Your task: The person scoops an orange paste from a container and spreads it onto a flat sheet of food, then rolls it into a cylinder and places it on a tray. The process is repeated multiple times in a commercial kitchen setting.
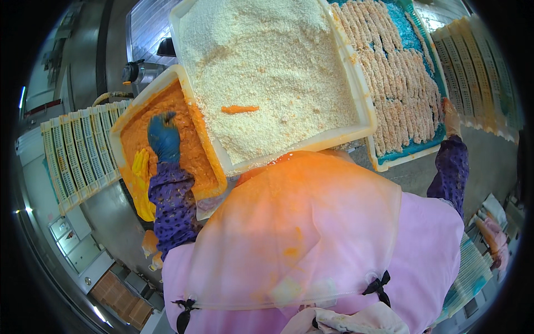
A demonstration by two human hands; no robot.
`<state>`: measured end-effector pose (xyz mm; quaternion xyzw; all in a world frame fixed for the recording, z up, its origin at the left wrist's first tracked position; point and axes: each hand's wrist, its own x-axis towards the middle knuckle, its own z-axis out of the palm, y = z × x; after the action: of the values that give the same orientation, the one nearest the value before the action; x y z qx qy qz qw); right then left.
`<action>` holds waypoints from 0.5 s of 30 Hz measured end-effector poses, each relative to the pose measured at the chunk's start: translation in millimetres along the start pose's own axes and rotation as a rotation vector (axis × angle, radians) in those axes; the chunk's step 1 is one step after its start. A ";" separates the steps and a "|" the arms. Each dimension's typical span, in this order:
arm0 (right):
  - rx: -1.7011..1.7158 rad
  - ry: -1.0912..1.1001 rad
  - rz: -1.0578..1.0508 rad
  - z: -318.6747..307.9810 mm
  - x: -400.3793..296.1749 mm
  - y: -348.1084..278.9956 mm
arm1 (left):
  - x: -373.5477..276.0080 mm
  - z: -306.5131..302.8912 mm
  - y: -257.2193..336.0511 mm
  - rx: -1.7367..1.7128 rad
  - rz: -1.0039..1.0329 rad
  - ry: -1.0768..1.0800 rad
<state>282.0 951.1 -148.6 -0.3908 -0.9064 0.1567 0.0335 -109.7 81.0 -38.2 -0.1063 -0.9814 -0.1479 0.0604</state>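
My left hand [164, 135], in a blue glove, is over a white tub [222, 177] of orange-coated pieces [196, 154]; its fingertips are blurred, and whether they grip a piece is unclear. A yellow rubber glove [142, 183] hangs over the near left rim. In the middle, one orange-coated strip [240, 109] lies on pale breadcrumbs [271, 83] in a large white tub [363, 129]. My right hand [451, 118] rests at the right edge of a tray [384, 160] lined with blue plastic, which holds several rows of crumb-coated strips [400, 96]; its finger pose is partly hidden.
Stacked perforated plastic trays stand at the left [81, 150] and the right [475, 75]. A bottle with a black lid [144, 73] is behind the orange tub, beside a metal surface [146, 25]. Another person [494, 238] is at the far right, near more stacked trays [467, 279].
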 end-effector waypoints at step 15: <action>1.039 -0.656 -0.434 1.0 -128.3 -444.3 | -117.3 -0.7 -65.2 0.022 -0.031 -0.178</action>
<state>60.6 571.8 -3.8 -0.0636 -0.7341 0.6754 -0.0296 -10.7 -2.5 -73.2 -0.1032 -0.9860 -0.1278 -0.0282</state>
